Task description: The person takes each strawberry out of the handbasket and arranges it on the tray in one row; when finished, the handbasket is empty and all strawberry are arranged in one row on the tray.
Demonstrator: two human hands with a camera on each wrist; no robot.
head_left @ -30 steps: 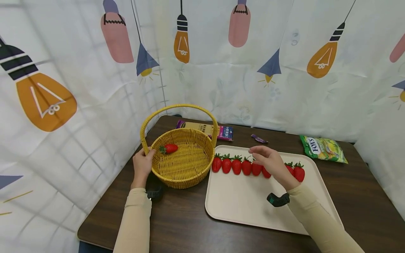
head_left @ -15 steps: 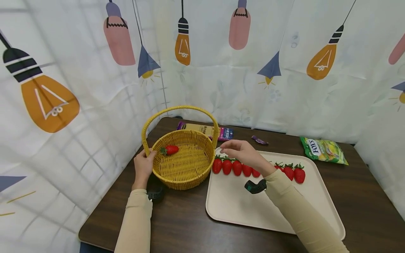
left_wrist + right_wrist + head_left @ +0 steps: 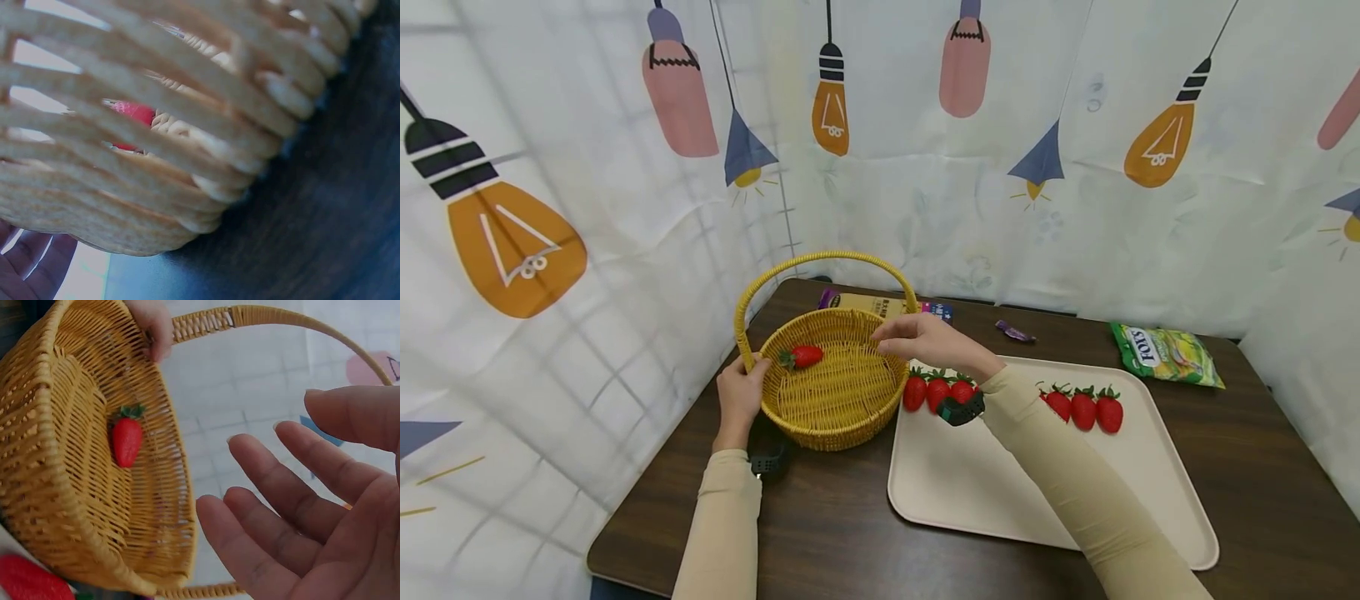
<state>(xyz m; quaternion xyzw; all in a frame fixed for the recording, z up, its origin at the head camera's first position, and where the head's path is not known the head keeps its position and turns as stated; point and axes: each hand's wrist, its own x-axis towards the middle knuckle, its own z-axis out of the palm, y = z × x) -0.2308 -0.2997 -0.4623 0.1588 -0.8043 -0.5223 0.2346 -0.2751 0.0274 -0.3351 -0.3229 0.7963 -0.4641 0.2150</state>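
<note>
A yellow woven basket (image 3: 835,435) with a tall arched handle stands at the left of the table. Its left rim, at the foot of the handle, is gripped by my left hand (image 3: 741,393). One red strawberry (image 3: 807,357) with green leaves lies inside, also seen through the weave in the left wrist view. Over the basket's right rim hovers my right hand (image 3: 934,343), holding nothing; the right wrist view shows its fingers (image 3: 287,494) loosely extended and apart. Several strawberries (image 3: 914,392) form a row on the beige tray (image 3: 977,483), partly hidden by my right forearm.
Behind the basket lie a gold-and-purple snack packet (image 3: 868,303) and a pink-and-blue one (image 3: 940,311). A small purple-wrapped sweet (image 3: 1015,332) and a green FOX'S bag (image 3: 1167,356) are at the back. A patterned curtain (image 3: 910,200) hangs beyond the dark wooden table (image 3: 827,525).
My right hand has moved left, from above the strawberry row to the basket's right rim, with nothing in it. My left hand has kept its grip on the basket.
</note>
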